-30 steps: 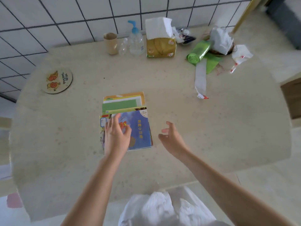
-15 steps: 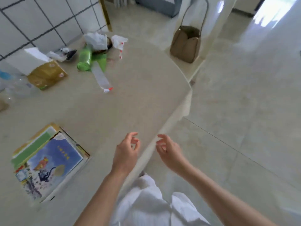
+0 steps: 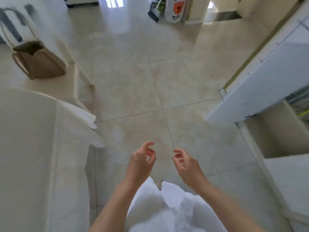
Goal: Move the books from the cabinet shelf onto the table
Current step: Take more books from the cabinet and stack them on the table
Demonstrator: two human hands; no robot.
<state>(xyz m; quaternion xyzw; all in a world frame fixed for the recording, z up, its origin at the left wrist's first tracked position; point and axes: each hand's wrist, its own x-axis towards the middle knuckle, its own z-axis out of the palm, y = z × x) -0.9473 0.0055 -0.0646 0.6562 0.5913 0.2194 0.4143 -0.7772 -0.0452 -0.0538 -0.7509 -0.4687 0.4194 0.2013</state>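
- The tabletop (image 3: 28, 148) fills the left edge of the view, pale and stone-like, its curved rim ending just left of the left hand; the part of it in sight carries nothing that can be made out.
- A brown paper bag (image 3: 39, 61) stands on the floor (image 3: 133, 81) beyond the far rim of the tabletop, open at the top, with thin handles rising from it.
- The left hand (image 3: 139, 162) hangs over the floor to the right of the tabletop's rim, apart from it. Its fingers (image 3: 147, 145) are loosely curled, thumb and forefinger a little apart, and they hold nothing.
- A white garment (image 3: 158, 206) on the person's body shows at the bottom of the view, below and between the two forearms.
- The right hand (image 3: 186, 164) is level with the left hand and further from the tabletop, a clear gap of floor tile between the two. Its fingers (image 3: 178, 152) are likewise loosely bent and empty.
- A white bag with an orange mark (image 3: 175, 9) stands far off on the floor, well beyond the tabletop and the hands.
- The cabinet (image 3: 260, 84) stands at the right edge, across the floor from the tabletop, with a white door swung open and a pale inner compartment under it.
- In the upper right opening of the cabinet something dark with a yellowish streak (image 3: 299, 104) shows; it is too blurred to say whether these are the books.
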